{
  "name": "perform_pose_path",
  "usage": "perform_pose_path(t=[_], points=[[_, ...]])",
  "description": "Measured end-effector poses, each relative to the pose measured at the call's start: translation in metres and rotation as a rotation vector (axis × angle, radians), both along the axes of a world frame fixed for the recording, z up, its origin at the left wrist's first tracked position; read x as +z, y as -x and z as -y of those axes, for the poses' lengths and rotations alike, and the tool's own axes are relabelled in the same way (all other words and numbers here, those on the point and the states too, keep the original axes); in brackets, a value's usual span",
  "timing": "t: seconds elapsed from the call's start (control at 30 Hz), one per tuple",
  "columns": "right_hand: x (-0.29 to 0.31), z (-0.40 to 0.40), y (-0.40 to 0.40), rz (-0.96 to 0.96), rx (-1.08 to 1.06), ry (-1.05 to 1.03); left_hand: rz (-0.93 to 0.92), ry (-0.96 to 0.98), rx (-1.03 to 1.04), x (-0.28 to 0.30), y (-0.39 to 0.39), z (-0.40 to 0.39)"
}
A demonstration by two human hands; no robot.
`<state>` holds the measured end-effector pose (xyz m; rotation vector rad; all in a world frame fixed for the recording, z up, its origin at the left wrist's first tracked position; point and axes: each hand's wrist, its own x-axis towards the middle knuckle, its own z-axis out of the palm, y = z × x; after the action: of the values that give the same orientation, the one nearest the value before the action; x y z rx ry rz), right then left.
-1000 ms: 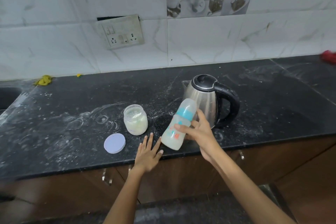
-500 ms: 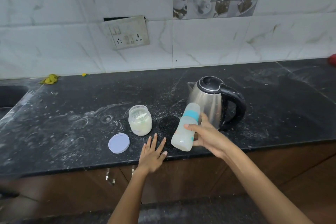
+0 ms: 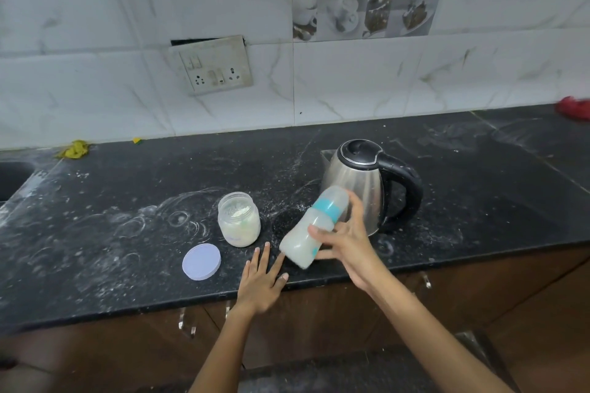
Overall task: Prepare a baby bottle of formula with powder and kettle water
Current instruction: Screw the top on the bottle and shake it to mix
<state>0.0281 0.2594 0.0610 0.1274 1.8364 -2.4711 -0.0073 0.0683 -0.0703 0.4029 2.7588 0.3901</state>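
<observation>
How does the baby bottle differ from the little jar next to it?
The baby bottle is tilted and gripped in the right hand; the jar stands upright on the counter, untouched. The bottle is closed with a teal collar and cap; the jar is open, its lid lying beside it. Both are translucent with whitish contents.

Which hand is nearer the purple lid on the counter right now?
Left. The left hand lies flat on the counter just right of the purple lid; the right hand is farther right, holding the tilted baby bottle.

Countertop [image 3: 479, 201]: kettle [image 3: 357, 182], jar [image 3: 238, 223], lid [image 3: 201, 261].
</observation>
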Motion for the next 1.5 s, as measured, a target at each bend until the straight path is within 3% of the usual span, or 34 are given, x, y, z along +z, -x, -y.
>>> perform_pose_path(t=[0.07, 0.23, 0.37, 0.5, 0.63, 0.8, 0.93, 1.1, 1.23, 1.37, 1.5], points=[[-0.001, 0.002, -0.003, -0.009, 0.106, -0.087, 0.001, -0.005, 0.000, 0.001, -0.001, 0.001], [0.003, -0.008, -0.001, -0.033, -0.086, 0.097, -0.005, -0.015, 0.005, 0.000, 0.001, -0.001], [-0.004, 0.001, -0.010, -0.012, 0.088, -0.088, 0.003, -0.017, 0.003, 0.002, -0.002, 0.002], [0.004, -0.007, -0.001, -0.018, -0.136, 0.131, 0.003, -0.020, 0.004, 0.001, -0.001, 0.000], [0.001, 0.003, -0.012, -0.005, 0.093, -0.037, 0.010, -0.016, -0.001, 0.001, -0.003, 0.002], [0.014, -0.010, -0.001, -0.019, -0.141, 0.139, 0.002, -0.018, 0.006, 0.004, 0.004, -0.002], [0.008, -0.001, -0.017, -0.006, 0.130, -0.073, -0.003, -0.025, -0.004, 0.004, 0.000, -0.002], [0.008, -0.009, -0.009, -0.009, -0.152, 0.190, 0.010, -0.006, 0.009, 0.001, -0.002, 0.001], [0.008, 0.001, -0.016, 0.006, 0.103, -0.016, 0.010, -0.010, 0.009, 0.002, -0.002, 0.000], [0.010, -0.007, -0.008, -0.023, -0.116, 0.155, 0.000, -0.012, 0.009, 0.000, -0.001, 0.000], [0.005, 0.003, -0.020, 0.001, 0.113, -0.048, -0.002, -0.020, 0.006, 0.002, -0.001, -0.001]])
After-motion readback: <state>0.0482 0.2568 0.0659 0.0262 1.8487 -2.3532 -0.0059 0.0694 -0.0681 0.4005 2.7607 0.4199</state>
